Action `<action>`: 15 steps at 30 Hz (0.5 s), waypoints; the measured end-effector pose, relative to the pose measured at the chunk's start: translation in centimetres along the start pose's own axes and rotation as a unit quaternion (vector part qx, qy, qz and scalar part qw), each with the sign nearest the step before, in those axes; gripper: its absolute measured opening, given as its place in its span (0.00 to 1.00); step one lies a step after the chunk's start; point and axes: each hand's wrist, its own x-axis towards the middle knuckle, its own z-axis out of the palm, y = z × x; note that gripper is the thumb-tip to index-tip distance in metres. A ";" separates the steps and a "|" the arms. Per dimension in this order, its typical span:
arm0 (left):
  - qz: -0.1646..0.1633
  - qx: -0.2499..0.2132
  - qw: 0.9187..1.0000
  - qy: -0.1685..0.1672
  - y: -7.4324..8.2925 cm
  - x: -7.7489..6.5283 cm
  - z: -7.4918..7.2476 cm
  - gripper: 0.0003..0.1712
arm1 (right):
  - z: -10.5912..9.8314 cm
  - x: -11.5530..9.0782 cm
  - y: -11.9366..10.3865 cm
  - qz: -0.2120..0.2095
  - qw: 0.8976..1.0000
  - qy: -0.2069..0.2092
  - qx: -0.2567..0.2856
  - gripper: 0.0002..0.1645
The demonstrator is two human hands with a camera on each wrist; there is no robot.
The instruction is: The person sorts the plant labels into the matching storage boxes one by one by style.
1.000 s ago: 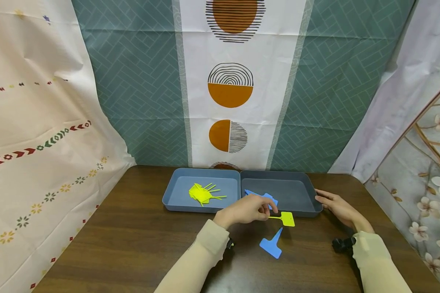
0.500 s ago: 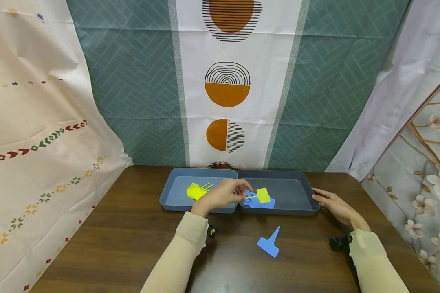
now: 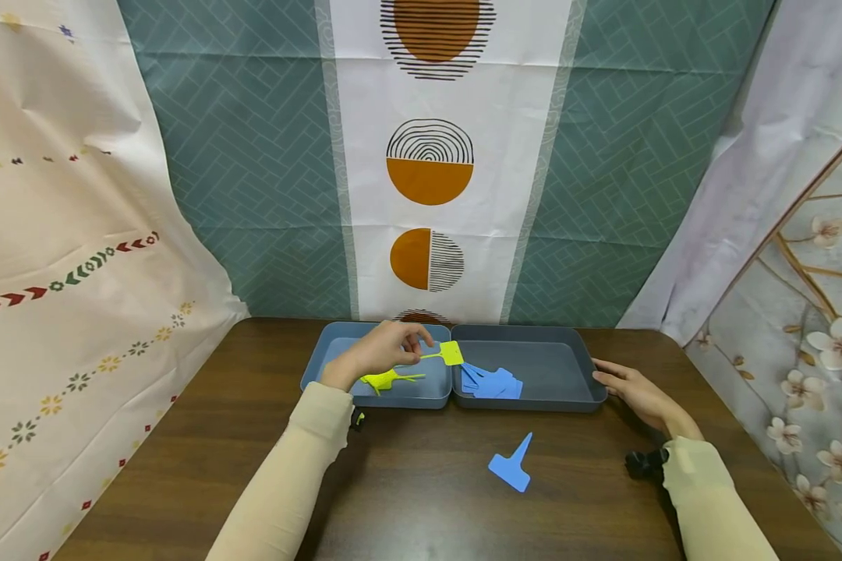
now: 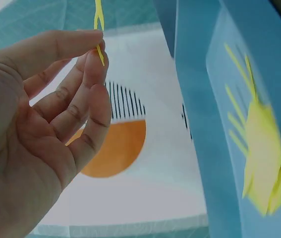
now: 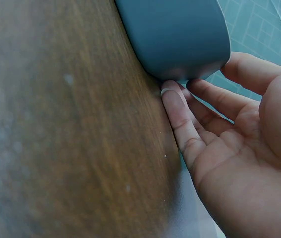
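My left hand pinches the stem of a yellow T-shaped plant label between thumb and fingertips, above the inner edge of the blue-grey tray. In the left wrist view, the stem's pointed end pokes out past the fingertips. Below that hand, a pile of yellow plant labels lies in this tray, partly hidden in the head view. Several blue plant labels lie at the left of the dark grey tray. My right hand touches that tray's right end with its fingers and thumb extended.
One blue plant label lies alone on the brown wooden table, in front of the dark tray. The two trays stand side by side near the back edge. A patterned cloth hangs behind the table.
My left hand has carried the yellow plant label from in front of the dark tray up and leftward to above the blue-grey tray. My right hand stays at the dark tray's end.
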 end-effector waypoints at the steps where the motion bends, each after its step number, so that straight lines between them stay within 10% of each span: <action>1: -0.001 0.005 1.000 -0.002 -0.3 -0.1 -0.4 0.14 | 0.0 0.0 0.0 -0.002 1.000 0.001 -0.001 0.46; 15: -0.059 0.037 0.995 -0.069 -3.3 -0.4 -4.7 0.14 | 0.0 0.0 0.2 -0.005 1.000 0.005 -0.004 0.45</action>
